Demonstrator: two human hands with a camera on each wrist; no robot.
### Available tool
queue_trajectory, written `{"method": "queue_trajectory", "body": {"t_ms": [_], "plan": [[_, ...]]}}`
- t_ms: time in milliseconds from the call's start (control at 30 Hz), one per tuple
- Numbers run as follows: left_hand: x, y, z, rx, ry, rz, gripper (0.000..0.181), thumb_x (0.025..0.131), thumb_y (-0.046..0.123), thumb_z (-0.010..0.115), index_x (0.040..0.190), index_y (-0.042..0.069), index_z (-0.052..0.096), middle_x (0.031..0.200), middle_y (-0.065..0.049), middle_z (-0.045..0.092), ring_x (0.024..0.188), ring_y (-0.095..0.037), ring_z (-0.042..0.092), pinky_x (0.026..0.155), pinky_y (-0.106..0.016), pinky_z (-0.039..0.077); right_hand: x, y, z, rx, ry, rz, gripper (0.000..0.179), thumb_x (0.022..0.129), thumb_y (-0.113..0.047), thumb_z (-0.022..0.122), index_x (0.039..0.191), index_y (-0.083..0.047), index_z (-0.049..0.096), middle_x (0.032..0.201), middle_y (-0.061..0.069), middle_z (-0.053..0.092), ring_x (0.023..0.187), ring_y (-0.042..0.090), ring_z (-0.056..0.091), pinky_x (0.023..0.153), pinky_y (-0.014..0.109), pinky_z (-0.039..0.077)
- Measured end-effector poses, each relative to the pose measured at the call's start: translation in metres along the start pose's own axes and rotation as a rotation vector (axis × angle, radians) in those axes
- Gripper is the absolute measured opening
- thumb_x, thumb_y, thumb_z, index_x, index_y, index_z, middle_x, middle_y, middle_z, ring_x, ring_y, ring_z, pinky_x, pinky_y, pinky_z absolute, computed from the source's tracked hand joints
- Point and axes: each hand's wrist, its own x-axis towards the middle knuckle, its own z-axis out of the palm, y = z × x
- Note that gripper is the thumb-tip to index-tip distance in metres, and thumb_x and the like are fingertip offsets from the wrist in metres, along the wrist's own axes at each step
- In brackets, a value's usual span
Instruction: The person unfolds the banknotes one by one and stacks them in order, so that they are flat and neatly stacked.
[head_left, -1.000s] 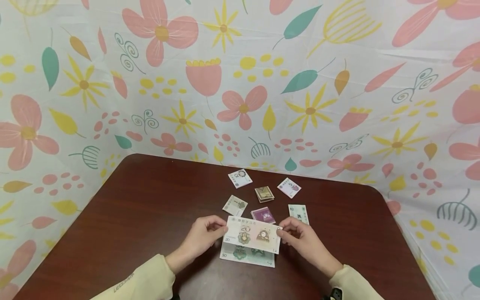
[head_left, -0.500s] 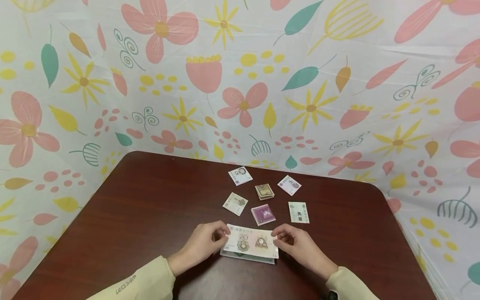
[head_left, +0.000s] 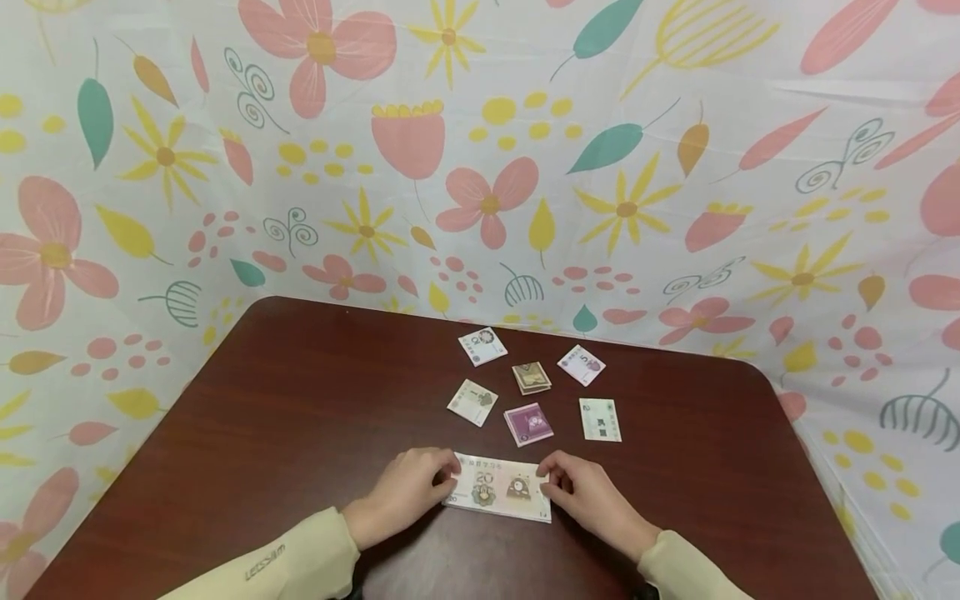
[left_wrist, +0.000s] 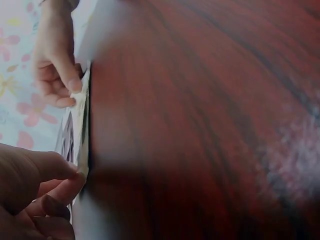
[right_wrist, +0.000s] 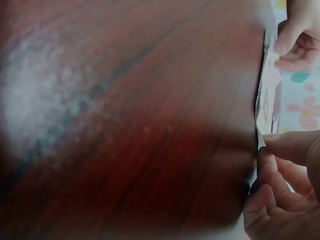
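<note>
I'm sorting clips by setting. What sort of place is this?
Probably an indoor filming spot: a glossy, round-cornered red-brown table, a creased white flower-printed cloth backdrop behind it, and a pale rectangular paper note held at both ends.

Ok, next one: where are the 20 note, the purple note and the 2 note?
20 note [head_left: 500, 488]: head view, middle of its printed face.
Purple note [head_left: 528, 425]: head view, middle of its purple upper face.
2 note [head_left: 600, 420]: head view, middle of its upper face.

Floral sheeting [head_left: 480, 150], perhaps cloth, backs a brown table [head_left: 315, 400].
</note>
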Motion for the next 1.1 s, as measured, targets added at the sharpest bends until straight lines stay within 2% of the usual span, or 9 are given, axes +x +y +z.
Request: {"method": "queue_trajectory", "body": {"t_ms": [167, 333, 467, 767, 967, 1100], "plan": [[0.001, 0.001, 0.002, 0.075, -0.002, 0.025, 0.011, 0.085, 0.005, 0.078, 0.092, 0.012, 0.073, 0.077, 0.009, 0.063, 0.068, -0.003, 0.054, 0.061, -0.026, 0.047, 0.001, -0.001, 0.000, -0.016, -0.009, -0.007, 0.017, 0.089, 0.001, 0.076, 0.098, -0.011, 0.067, 0.076, -0.014, 0.055, 0.067, -0.003, 0.047, 0.061, 0.022, 0.044], [0.000, 0.005, -0.001, 0.137, -0.003, 0.063, 0.013, 0.083, 0.004, 0.078, 0.091, 0.011, 0.072, 0.076, 0.008, 0.060, 0.066, -0.005, 0.055, 0.055, -0.026, 0.045, 0.002, -0.002, -0.002, -0.028, -0.027, -0.028, 0.016, 0.089, 0.000, 0.076, 0.098, -0.010, 0.068, 0.077, -0.013, 0.054, 0.068, -0.003, 0.047, 0.061, 0.023, 0.044], [0.000, 0.006, -0.003, 0.164, -0.003, 0.070, 0.013, 0.083, 0.007, 0.079, 0.091, 0.013, 0.072, 0.076, 0.009, 0.058, 0.065, -0.006, 0.056, 0.052, -0.027, 0.043, 0.002, -0.002, -0.003, -0.086, -0.030, -0.048, 0.017, 0.089, -0.003, 0.078, 0.098, -0.013, 0.069, 0.077, -0.012, 0.050, 0.069, -0.001, 0.046, 0.062, 0.023, 0.043], [-0.004, 0.002, -0.003, 0.138, 0.002, 0.059, 0.014, 0.084, 0.012, 0.081, 0.095, 0.018, 0.074, 0.082, 0.010, 0.059, 0.068, -0.004, 0.055, 0.054, -0.028, 0.043, -0.001, 0.006, -0.013, -0.132, -0.149, -0.053, 0.024, 0.090, -0.017, 0.082, 0.108, -0.021, 0.067, 0.084, -0.011, 0.048, 0.079, 0.005, 0.046, 0.068, 0.025, 0.042], [0.001, -0.003, -0.004, 0.118, 0.002, 0.069, 0.012, 0.083, 0.013, 0.081, 0.090, 0.018, 0.073, 0.082, 0.010, 0.061, 0.071, -0.003, 0.059, 0.057, -0.028, 0.046, -0.002, 0.009, -0.014, -0.134, -0.149, -0.084, 0.026, 0.089, -0.017, 0.082, 0.110, -0.022, 0.067, 0.084, -0.011, 0.047, 0.080, 0.005, 0.045, 0.069, 0.025, 0.042], [0.011, -0.010, -0.006, 0.100, 0.022, 0.046, 0.010, 0.084, 0.014, 0.081, 0.086, 0.019, 0.072, 0.082, 0.010, 0.062, 0.072, -0.005, 0.061, 0.058, -0.029, 0.048, -0.003, 0.009, -0.014, -0.137, -0.137, -0.095, 0.026, 0.089, -0.017, 0.082, 0.110, -0.022, 0.067, 0.084, -0.011, 0.047, 0.080, 0.006, 0.045, 0.069, 0.025, 0.041]]}}
